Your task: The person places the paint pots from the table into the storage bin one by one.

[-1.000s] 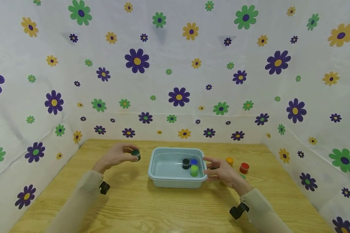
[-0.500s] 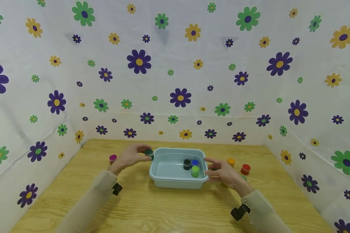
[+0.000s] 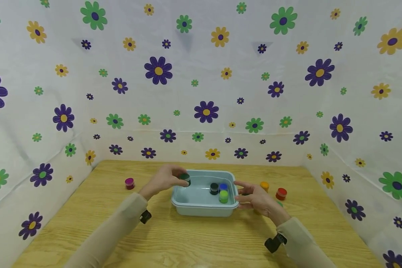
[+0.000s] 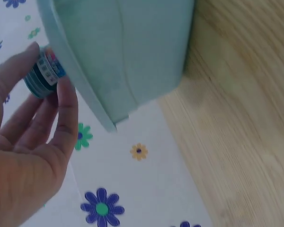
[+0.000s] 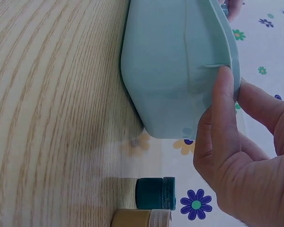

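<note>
Dark-green pot (image 3: 185,176) is hovering over the tub (image 3: 204,211), left end, left hand (image 3: 164,180) fingers clamping it; right hand (image 3: 257,200) fingers are pinching the rim. We're judging under halfway: three pots (image 3: 223,196) sitting inside, others (image 3: 281,194) remaining on desk (image 3: 187,242).

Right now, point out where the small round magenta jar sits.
In the head view, the small round magenta jar stands on the wooden table, left of the pale blue plastic tub and nearest the left hand.

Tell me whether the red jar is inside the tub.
No, the red jar stands on the wooden table, to the right of the tub.
</note>
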Demonstrator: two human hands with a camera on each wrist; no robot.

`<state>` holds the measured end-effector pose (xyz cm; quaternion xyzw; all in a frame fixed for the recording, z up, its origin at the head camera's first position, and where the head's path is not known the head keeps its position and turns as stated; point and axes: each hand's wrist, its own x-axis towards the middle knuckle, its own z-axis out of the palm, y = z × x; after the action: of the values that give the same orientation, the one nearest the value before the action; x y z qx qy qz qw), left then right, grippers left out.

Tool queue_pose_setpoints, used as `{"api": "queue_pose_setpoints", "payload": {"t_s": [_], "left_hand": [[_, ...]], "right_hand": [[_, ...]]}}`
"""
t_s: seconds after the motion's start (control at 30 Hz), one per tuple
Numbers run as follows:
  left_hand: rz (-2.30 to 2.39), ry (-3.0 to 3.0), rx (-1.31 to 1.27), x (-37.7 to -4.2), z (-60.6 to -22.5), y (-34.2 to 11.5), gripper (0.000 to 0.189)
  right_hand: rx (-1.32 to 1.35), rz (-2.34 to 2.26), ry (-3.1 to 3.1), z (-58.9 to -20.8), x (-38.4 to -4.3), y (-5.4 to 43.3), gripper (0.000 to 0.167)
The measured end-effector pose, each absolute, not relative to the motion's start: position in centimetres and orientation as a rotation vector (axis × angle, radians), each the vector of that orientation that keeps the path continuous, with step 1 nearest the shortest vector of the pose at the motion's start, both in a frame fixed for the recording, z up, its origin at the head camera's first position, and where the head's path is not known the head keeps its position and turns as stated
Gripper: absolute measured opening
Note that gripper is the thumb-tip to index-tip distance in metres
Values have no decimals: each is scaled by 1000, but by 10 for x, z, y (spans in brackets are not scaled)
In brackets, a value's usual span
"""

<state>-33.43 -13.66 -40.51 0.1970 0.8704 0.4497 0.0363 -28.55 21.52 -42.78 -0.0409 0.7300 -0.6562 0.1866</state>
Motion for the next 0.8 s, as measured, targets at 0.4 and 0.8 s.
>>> {"api": "queue_pose_setpoints", "payload": {"t_s": [0.4, 0.8], "left_hand": [[1392, 2631, 612, -328, -412, -103, 36], [1270, 2701, 691, -325, -429, -71, 37]], "right_hand": [[-118, -1856, 2054, -428, -285, 215, 69], [-129, -1856, 2064, -429, -285, 215, 68]]}}
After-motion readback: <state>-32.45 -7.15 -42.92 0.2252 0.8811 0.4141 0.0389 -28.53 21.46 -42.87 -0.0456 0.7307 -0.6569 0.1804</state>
